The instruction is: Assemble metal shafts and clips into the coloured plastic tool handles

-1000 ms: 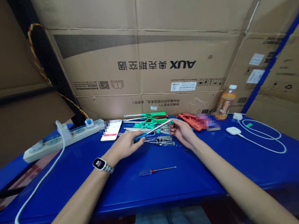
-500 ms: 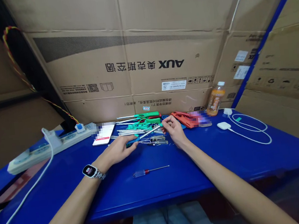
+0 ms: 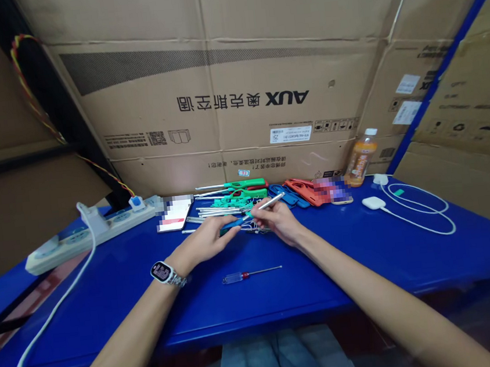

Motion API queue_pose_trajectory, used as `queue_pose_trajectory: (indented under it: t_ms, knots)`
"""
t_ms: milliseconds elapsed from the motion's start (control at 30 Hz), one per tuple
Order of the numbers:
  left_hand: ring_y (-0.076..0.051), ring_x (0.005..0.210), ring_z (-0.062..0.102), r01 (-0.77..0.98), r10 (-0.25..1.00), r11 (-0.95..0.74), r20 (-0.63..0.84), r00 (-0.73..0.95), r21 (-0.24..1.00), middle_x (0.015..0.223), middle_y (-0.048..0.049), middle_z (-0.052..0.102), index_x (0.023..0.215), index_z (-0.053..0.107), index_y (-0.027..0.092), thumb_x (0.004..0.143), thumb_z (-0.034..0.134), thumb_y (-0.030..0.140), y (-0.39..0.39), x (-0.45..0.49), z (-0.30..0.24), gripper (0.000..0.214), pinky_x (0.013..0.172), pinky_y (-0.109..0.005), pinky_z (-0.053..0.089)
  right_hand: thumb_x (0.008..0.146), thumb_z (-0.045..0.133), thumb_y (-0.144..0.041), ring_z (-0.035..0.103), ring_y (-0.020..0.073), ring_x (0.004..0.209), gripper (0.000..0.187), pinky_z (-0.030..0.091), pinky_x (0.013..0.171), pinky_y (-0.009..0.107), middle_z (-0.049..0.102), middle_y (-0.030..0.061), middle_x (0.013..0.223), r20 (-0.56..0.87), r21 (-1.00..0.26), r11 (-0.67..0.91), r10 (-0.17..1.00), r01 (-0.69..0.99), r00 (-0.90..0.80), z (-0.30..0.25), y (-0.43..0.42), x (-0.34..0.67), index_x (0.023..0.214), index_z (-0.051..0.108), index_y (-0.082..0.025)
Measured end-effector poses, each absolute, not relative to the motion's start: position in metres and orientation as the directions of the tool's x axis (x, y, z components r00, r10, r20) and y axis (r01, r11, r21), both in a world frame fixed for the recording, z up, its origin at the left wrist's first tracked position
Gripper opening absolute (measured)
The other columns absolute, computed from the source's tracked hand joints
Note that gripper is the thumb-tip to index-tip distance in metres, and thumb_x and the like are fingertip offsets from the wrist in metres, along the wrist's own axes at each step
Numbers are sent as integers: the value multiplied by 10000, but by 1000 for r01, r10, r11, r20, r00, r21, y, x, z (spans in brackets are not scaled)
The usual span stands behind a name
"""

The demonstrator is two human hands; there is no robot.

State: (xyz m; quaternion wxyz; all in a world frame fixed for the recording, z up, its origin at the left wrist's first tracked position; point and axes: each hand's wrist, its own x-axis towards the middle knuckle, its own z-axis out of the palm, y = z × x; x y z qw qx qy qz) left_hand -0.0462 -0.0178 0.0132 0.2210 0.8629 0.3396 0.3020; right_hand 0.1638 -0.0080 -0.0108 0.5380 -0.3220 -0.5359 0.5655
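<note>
My left hand point(image 3: 211, 237) is closed round a blue lighter body point(image 3: 232, 226), most of it hidden by the fingers. Between the thumb and fingers of my right hand point(image 3: 279, 221) is a silver metal tube point(image 3: 273, 199), its free end tilted up to the right. The two hands almost meet above the table. Green long-nosed lighters point(image 3: 247, 183) lie just behind them, beside several loose silver tubes point(image 3: 217, 210) and small green parts. A screwdriver point(image 3: 234, 278) with a clear and red handle rests nearer the front edge.
Blue casings point(image 3: 291, 196) and red casings point(image 3: 305, 192) lie at the back right. A bottle of orange drink point(image 3: 360, 159) stands behind, near a white charger cable point(image 3: 433, 229). At left are a power strip point(image 3: 120, 223) and a phone point(image 3: 182, 212). Cardboard point(image 3: 237, 108) walls the back.
The silver tube has swung from pointing down-left towards my left hand to pointing up-right, its near end now inside my right hand's grip. Both hands have drawn closer together. The view has shifted slightly.
</note>
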Motion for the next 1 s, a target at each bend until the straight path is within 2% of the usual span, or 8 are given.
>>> queue_pose_trajectory:
  t_ms: [133,300,467,667,767,867,1000]
  knots:
    - [-158,550,486,443,697,-689,358,621,574,755,-30,696,1058,730,205,931,548,372,-20,-44,11,278,559,-248,340,584,864,-428,516,98,513,369,415,508,247,609,-41,600,260,-957,213,930,-196,-260,-13,-15,149,730,629,-183]
    - [-174,610,538,455,696,-685,327,639,569,742,-33,673,1043,724,201,941,534,401,-25,-45,12,295,603,-250,378,632,832,-456,522,108,529,360,431,544,261,586,-51,585,291,-956,266,908,-121,-301,-11,-19,154,735,603,-199]
    - [-157,600,554,397,700,-619,246,670,678,724,-20,652,1011,713,184,939,524,410,-31,-44,18,304,563,-235,401,683,807,-455,544,113,594,340,443,588,260,616,-36,664,307,-949,311,862,-56,-403,-5,-22,161,751,593,-199]
    - [-134,561,534,394,735,-523,166,657,756,679,-6,623,1005,705,164,924,538,444,-33,-42,19,336,512,-217,384,704,792,-446,512,105,599,317,423,588,251,589,-38,677,326,-937,349,839,-30,-435,-1,-27,161,762,605,-197]
    - [-134,545,525,393,742,-544,208,637,741,684,-11,630,1000,712,167,923,534,451,-31,-40,18,344,508,-221,381,696,785,-478,521,110,592,334,432,580,254,580,-39,661,333,-939,340,857,-53,-393,-2,-27,156,789,618,-204]
    - [-150,570,552,391,743,-596,298,598,701,721,-24,660,966,712,170,931,524,440,-27,-39,17,331,536,-233,400,692,769,-527,537,120,575,377,452,573,265,583,-37,637,344,-938,319,899,-133,-271,-4,-26,150,844,629,-211]
    - [-168,599,584,413,733,-638,348,585,649,722,-33,677,979,709,172,933,538,427,-25,-41,15,310,556,-239,410,683,779,-526,533,123,559,373,462,564,273,589,-23,621,361,-930,336,912,-149,-194,-5,-26,148,780,621,-203]
